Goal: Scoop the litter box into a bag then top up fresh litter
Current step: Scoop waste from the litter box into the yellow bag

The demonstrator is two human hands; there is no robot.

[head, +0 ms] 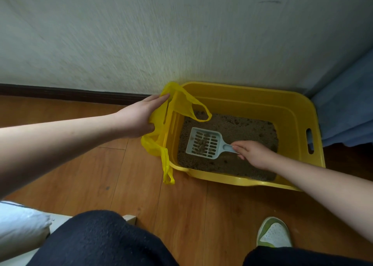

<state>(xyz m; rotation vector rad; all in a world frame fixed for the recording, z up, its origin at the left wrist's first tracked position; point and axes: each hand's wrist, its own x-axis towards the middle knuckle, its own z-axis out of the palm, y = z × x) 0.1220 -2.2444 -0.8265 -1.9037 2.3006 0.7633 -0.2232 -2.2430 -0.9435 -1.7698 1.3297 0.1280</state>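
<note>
A yellow litter box (pixel 292 108) stands on the wood floor against the wall, filled with brownish-grey litter (pixel 242 124). My right hand (pixel 252 152) grips the handle of a pale blue slotted scoop (pixel 203 142), held level over the litter with some clumps lying in it. At the box's left rim, my left hand (pixel 139 118) holds a thin yellow plastic bag (pixel 161 124); its handles hang over the rim and down to the floor.
The white wall and dark skirting board (pixel 70 93) run behind the box. Blue fabric (pixel 347 108) hangs at the right. A white sack (pixel 20 225) sits at the lower left. My dark-trousered knees and a green-and-white shoe (pixel 274 233) are in the foreground.
</note>
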